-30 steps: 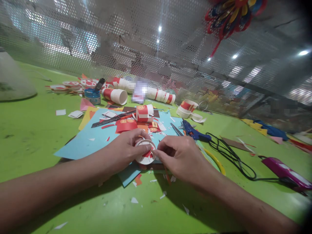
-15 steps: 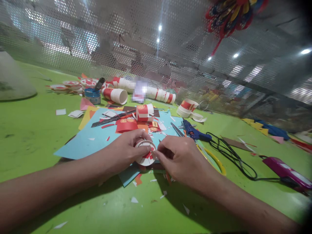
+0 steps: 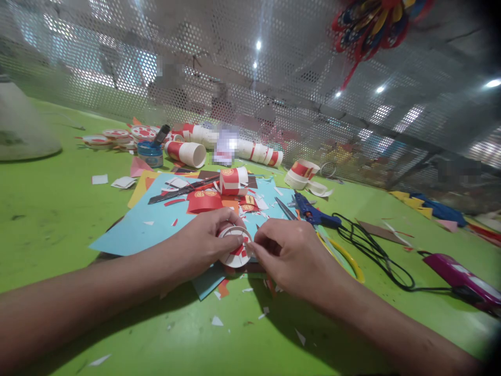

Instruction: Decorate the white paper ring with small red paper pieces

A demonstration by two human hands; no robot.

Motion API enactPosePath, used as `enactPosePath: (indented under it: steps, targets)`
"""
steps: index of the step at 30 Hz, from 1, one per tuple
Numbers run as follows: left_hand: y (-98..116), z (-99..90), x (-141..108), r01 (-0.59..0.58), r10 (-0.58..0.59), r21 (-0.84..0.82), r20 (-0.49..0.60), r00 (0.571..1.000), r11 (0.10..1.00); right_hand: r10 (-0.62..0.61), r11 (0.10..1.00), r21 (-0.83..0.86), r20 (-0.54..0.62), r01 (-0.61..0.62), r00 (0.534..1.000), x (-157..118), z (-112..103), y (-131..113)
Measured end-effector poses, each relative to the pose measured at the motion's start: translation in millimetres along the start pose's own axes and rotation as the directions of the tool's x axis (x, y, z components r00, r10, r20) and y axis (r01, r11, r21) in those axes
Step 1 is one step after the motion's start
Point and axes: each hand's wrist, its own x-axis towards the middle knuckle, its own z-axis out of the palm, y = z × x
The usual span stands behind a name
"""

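My left hand (image 3: 207, 237) grips a round white paper cup base (image 3: 235, 259) with red pieces on it, its thumb pressed on the face. At the disc's right edge, my right hand (image 3: 279, 248) is closed in a pinch; whatever lies between thumb and finger is too small to make out. Beyond the hands, a cut red and white cup piece (image 3: 234, 181) and a curved red piece (image 3: 204, 201) lie on light blue paper (image 3: 136, 224) among scraps.
Scissors with yellow handles (image 3: 352, 258), a blue glue gun (image 3: 313, 211) and a magenta device with a black cord (image 3: 457, 274) lie to the right. A blue jar (image 3: 150, 155) and several paper cups (image 3: 186, 153) stand or lie behind.
The view has shifted very slightly. Both hands keep nearly the same place at the disc, where slightly more of the red pieces now shows beside the left thumb.
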Motion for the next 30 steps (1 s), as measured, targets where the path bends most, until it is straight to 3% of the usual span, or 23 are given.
enactPosePath:
  steps: [14,20,30]
  targets:
    - [-3.3,-1.6,-2.9,-0.003,0.001,-0.065,-0.03,1.0,0.998,0.083,0.992,0.094,-0.038,-0.079,0.996,5.7,-8.3,-0.8]
    - [-3.6,-1.6,-4.3,0.031,-0.027,-0.148,0.03,0.999,0.989,0.127,0.989,0.089,-0.081,-0.12,0.989,5.4,-7.7,-1.0]
    - [-0.9,-2.7,-2.3,0.007,-0.003,-0.129,0.031,1.0,0.992,0.183,0.981,0.061,-0.021,-0.181,0.983,6.3,-6.5,-4.4]
